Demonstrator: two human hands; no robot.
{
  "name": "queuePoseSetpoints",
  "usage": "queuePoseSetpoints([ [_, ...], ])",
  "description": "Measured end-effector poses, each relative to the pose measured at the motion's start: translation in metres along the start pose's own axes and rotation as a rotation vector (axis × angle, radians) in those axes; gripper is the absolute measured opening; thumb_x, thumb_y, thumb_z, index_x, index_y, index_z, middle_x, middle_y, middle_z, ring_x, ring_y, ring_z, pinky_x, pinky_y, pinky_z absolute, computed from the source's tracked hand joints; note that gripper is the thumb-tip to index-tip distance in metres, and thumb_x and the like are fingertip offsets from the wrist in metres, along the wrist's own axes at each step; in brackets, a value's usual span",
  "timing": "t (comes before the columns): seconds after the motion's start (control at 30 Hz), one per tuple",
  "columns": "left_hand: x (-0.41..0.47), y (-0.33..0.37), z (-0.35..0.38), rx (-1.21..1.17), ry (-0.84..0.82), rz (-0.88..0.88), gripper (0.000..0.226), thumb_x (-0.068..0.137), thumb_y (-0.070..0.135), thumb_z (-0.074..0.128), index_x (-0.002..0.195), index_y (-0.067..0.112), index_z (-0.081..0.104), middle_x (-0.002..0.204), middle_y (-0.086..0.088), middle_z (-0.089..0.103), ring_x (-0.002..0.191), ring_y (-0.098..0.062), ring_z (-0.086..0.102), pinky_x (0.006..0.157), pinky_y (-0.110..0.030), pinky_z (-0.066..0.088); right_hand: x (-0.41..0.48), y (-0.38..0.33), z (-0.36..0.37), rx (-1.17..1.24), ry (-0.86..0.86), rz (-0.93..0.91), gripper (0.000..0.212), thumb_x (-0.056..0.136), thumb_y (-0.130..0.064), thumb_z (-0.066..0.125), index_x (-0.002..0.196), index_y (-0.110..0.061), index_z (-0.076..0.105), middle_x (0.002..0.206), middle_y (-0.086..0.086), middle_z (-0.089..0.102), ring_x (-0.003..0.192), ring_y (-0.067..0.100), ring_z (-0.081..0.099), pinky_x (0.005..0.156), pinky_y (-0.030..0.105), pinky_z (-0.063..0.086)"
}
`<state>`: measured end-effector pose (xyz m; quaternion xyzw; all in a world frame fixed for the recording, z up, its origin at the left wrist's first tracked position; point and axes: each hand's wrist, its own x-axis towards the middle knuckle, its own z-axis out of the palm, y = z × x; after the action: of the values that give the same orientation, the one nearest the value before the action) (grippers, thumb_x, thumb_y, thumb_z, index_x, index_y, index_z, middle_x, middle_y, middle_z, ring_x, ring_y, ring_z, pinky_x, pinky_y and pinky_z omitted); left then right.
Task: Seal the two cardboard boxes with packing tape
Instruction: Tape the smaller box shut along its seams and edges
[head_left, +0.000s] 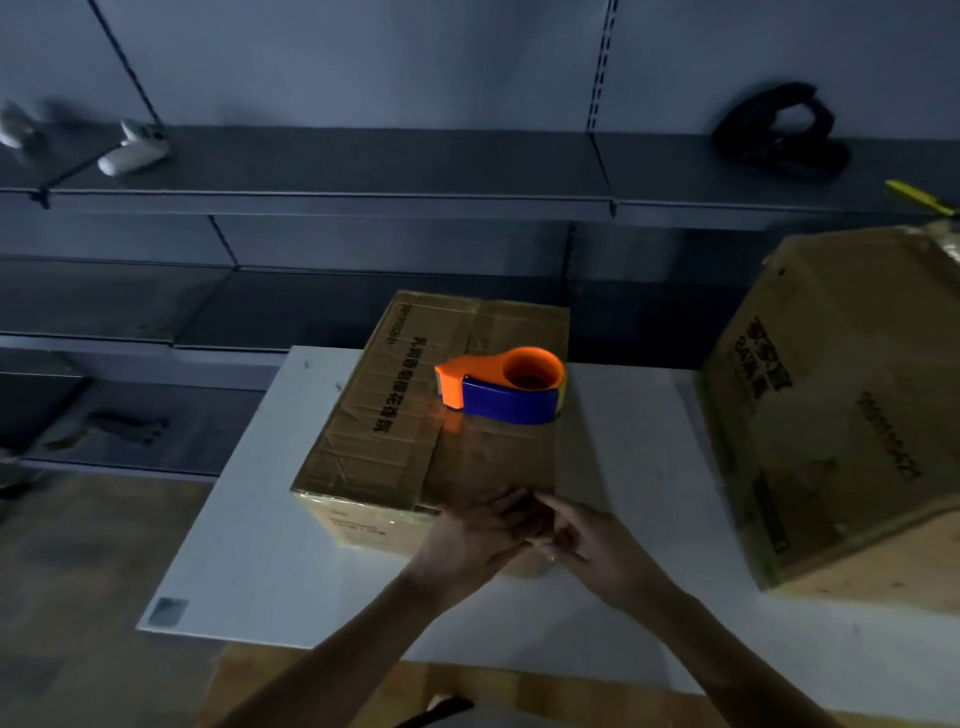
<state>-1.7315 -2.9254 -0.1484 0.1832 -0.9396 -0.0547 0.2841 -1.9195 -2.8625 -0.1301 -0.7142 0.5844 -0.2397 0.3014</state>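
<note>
**Tape end being smoothed over the near edge of the small box**

Reading my head feed from the left: a white gadget (132, 148) lies on the grey shelving (332, 171), out of the job. The white table (249, 519) carries the work.

On it sits the small box (374, 405), flaps down, with a glossy tape strip (488, 462) running along its top seam towards me.

My left hand (478, 535) lies at the near edge with fingers stretched flat, pressing there. I judge this rubs the tape end down over the corner so it bonds.

The tape dispenser (501, 387) rests on the box top, at the far end of that strip. It is parked there, I reckon, to free both hands and stay within reach.

My right hand (587, 540) meets the left at the same edge, its index finger extended. The frame is too blurred to tell whether the other fingers pinch tape or just curl.

Further right, the large box (831, 405) sits tilted at the table's edge, apart from the hands and probably next. Above it a black object (779, 130) lies on the shelf.
</note>
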Motion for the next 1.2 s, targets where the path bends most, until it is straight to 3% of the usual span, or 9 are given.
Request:
queuePoseSetpoints([
  [0.13,-0.002,-0.001,0.005,0.029,0.048,0.013,0.022,0.086,0.02,0.06,0.105,0.016,0.071,0.112,0.0,0.069,0.112,-0.013,0.059,0.103,-0.025,0.041,-0.002,0.003,0.002,-0.072,-0.006,-0.025,0.058,0.095,-0.04,0.044,0.145,-0.019,0.025,0.102,0.002,0.064,0.085,0.006,0.056,0.073,0.013,0.043],
  [0.27,-0.01,0.0,0.017,0.09,0.095,0.025,0.023,0.091,0.012,0.058,0.111,0.013,0.069,0.118,-0.003,0.066,0.115,-0.015,0.059,0.1,-0.033,0.046,-0.006,0.014,0.011,-0.288,0.18,-0.19,0.051,0.098,-0.049,0.024,0.136,-0.018,0.039,0.052,-0.004,0.056,0.042,-0.001,0.039,0.047,0.01,0.036],
  [0.37,-0.011,0.005,0.019,0.108,0.122,-0.021,0.026,0.096,0.011,0.048,0.113,0.011,0.067,0.119,-0.003,0.065,0.117,-0.014,0.057,0.105,-0.032,0.041,-0.004,0.018,0.008,-0.331,0.229,-0.255,0.045,0.099,-0.048,0.024,0.129,-0.021,0.045,0.045,-0.006,0.048,0.04,-0.002,0.028,0.043,0.011,0.03],
  [0.43,-0.008,0.01,0.018,0.117,0.123,-0.057,0.027,0.096,0.011,0.046,0.113,0.01,0.067,0.118,-0.003,0.066,0.116,-0.013,0.057,0.106,-0.032,0.04,0.0,0.019,0.002,-0.438,0.251,-0.288,0.048,0.098,-0.05,0.025,0.126,-0.023,0.053,0.049,-0.007,0.05,0.042,0.002,0.041,0.044,0.011,0.029],
  [0.57,-0.008,0.011,0.007,0.044,0.045,-0.107,0.028,0.09,0.018,0.054,0.114,0.01,0.066,0.121,-0.004,0.064,0.118,-0.015,0.056,0.108,-0.032,0.037,0.007,0.007,-0.007,-0.662,0.263,-0.352,0.049,0.079,-0.045,0.052,0.118,-0.018,0.064,0.081,-0.004,0.056,0.083,0.013,0.047,0.064,0.02,0.045],
  [0.67,-0.028,-0.007,-0.017,0.102,0.017,-0.1,0.027,0.086,0.014,0.06,0.112,0.009,0.066,0.121,-0.007,0.063,0.121,-0.018,0.053,0.104,-0.035,0.042,0.015,-0.007,-0.001,-0.736,0.251,-0.453,0.049,0.09,-0.046,0.04,0.121,-0.014,0.062,0.11,0.005,0.057,0.11,0.022,0.046,0.085,0.034,0.05],
  [0.8,-0.058,-0.034,-0.057,0.225,0.024,-0.242,0.041,0.096,0.034,0.041,0.107,0.007,0.07,0.114,-0.006,0.067,0.116,-0.021,0.057,0.105,-0.031,0.039,0.033,-0.011,0.015,-0.733,0.123,-0.489,0.055,0.099,-0.046,0.02,0.136,-0.013,0.045,0.147,0.006,0.039,0.139,0.026,0.024,0.113,0.041,0.022],
  [0.97,-0.066,-0.045,-0.062,0.248,0.004,-0.201,0.044,0.098,0.035,0.037,0.109,0.007,0.069,0.114,-0.005,0.067,0.115,-0.019,0.058,0.105,-0.029,0.038,0.042,-0.003,0.011,-0.719,0.027,-0.482,0.055,0.1,-0.048,0.014,0.142,-0.017,0.03,0.148,-0.002,0.032,0.145,0.013,-0.001,0.116,0.031,0.007],
  [1.2,-0.083,-0.064,-0.063,0.287,0.076,-0.179,0.03,0.095,0.021,0.047,0.109,0.006,0.069,0.116,-0.007,0.066,0.113,-0.019,0.06,0.098,-0.035,0.047,0.038,0.02,0.023,-0.723,0.211,-0.53,0.041,0.102,-0.036,0.025,0.134,-0.017,0.041,0.134,0.004,0.054,0.131,0.023,0.038,0.111,0.038,0.026],
])
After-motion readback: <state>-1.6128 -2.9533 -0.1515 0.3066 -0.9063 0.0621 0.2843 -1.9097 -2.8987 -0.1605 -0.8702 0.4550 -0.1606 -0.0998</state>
